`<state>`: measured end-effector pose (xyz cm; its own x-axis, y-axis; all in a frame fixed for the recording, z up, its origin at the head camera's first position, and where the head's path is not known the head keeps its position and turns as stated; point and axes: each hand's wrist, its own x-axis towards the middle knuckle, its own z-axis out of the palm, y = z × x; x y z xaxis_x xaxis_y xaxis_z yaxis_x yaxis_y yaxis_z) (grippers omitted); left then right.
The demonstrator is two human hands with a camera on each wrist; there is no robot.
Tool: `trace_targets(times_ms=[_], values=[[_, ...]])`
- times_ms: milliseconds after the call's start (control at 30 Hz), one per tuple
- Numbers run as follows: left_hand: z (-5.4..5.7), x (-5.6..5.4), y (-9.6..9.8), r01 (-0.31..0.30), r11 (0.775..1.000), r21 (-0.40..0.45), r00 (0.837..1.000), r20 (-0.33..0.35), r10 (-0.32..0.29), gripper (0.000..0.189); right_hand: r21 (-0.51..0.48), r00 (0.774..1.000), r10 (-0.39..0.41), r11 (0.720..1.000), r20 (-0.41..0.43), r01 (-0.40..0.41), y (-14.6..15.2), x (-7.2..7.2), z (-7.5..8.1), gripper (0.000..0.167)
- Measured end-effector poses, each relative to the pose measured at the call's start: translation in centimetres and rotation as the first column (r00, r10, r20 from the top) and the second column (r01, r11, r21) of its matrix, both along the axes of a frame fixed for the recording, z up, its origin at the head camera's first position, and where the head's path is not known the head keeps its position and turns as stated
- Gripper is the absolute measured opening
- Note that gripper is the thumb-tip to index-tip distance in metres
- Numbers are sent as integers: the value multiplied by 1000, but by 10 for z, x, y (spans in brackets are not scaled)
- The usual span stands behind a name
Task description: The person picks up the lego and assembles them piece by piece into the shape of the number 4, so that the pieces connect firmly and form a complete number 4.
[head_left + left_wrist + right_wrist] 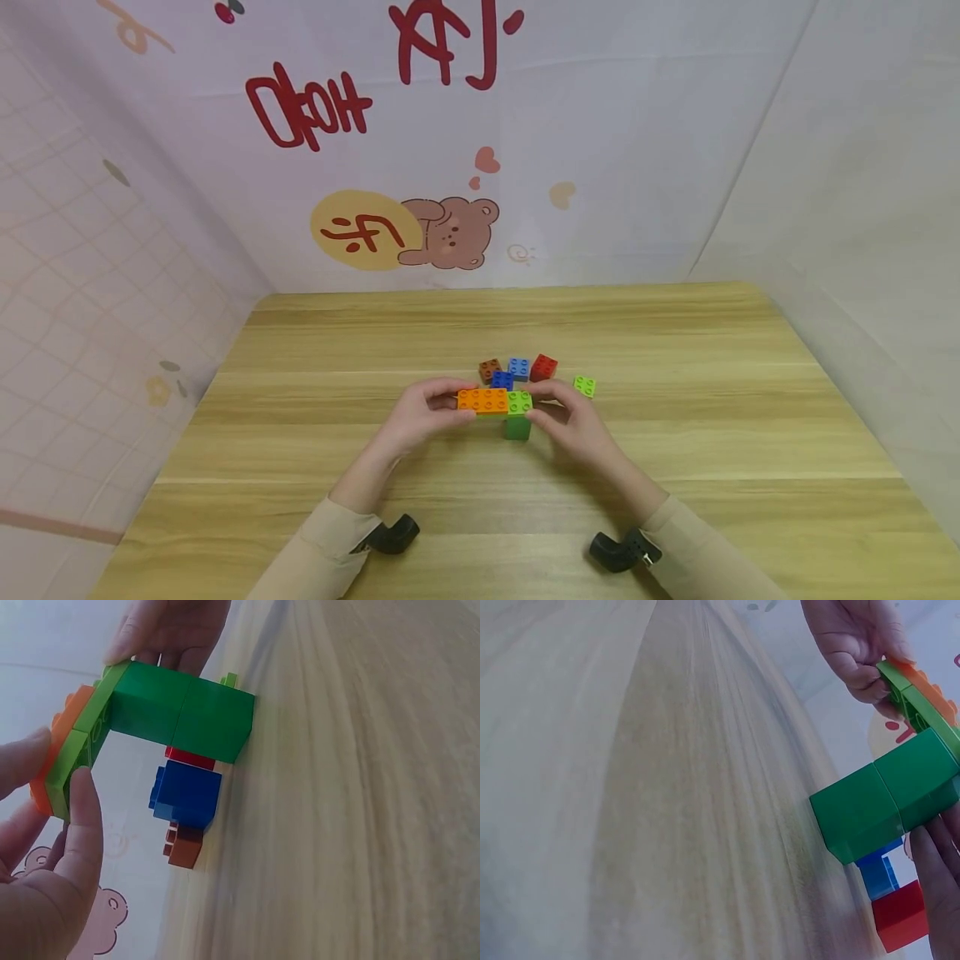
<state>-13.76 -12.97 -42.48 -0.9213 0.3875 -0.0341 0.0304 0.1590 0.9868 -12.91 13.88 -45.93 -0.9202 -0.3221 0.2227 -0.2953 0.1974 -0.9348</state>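
Two dark green toy building bricks (180,705) stand stacked upright on the table. On top of them lie light green bricks (519,402) and a long orange brick (482,401), which overhang to the left. My left hand (423,412) pinches the overhanging end, its thumb against the orange brick and a fingertip at the light green one beneath. From the other side, my right hand (573,421) holds the top of the stack between thumb and fingers. In the right wrist view its fingers (937,859) lie along the dark green bricks.
Behind the stack sit a dark blue brick (502,381), a brown brick (490,370), a light blue brick (519,368) and a red brick (544,367). Further right lies a small light green brick (584,386). A printed cloth wall (615,167) rises behind the wooden table (337,333).
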Motion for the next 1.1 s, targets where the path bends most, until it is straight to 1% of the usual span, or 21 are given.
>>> trace_targets(times_ms=[100, 200, 267, 433, 500, 700, 833, 1000, 1100], values=[[0, 2, -2, 19, 1000, 14, 1000, -25, -18, 48, 1, 1000, 1, 1000, 4, -1, -1, 0, 1, 30], [-1, 4, -3, 22, 999, 27, 999, -38, -21, 51, -3, 1000, 6, 1000, -6, -6, -2, 0, 1, 32], [-1, 5, -3, 12, 1000, 26, 999, -49, -10, 50, -2, 1000, 6, 1000, -17, -6, -2, 0, 1, 32], [-2, 8, -3, -42, 999, 21, 998, -53, 43, 44, -7, 999, 9, 1000, -34, -10, 0, 1, 0, 33], [-2, 8, -2, -54, 998, 23, 997, -53, 55, 43, -10, 999, 15, 1000, -40, -15, 0, 1, -1, 33], [-1, 8, -1, -67, 998, 21, 996, -65, 69, 41, -16, 997, 33, 999, -66, -34, 3, 0, -4, 38], [-2, 8, -1, -67, 997, 26, 995, -76, 68, 40, -13, 999, 17, 1000, -47, -18, 9, 0, -6, 41], [-2, 8, -1, -66, 998, 25, 994, -82, 68, 38, -8, 999, -33, 999, -27, 33, 22, 0, -8, 42], [-1, 8, -1, -67, 997, 25, 995, -76, 69, 38, 19, 998, -63, 998, -30, 63, 31, 0, -7, 43]])
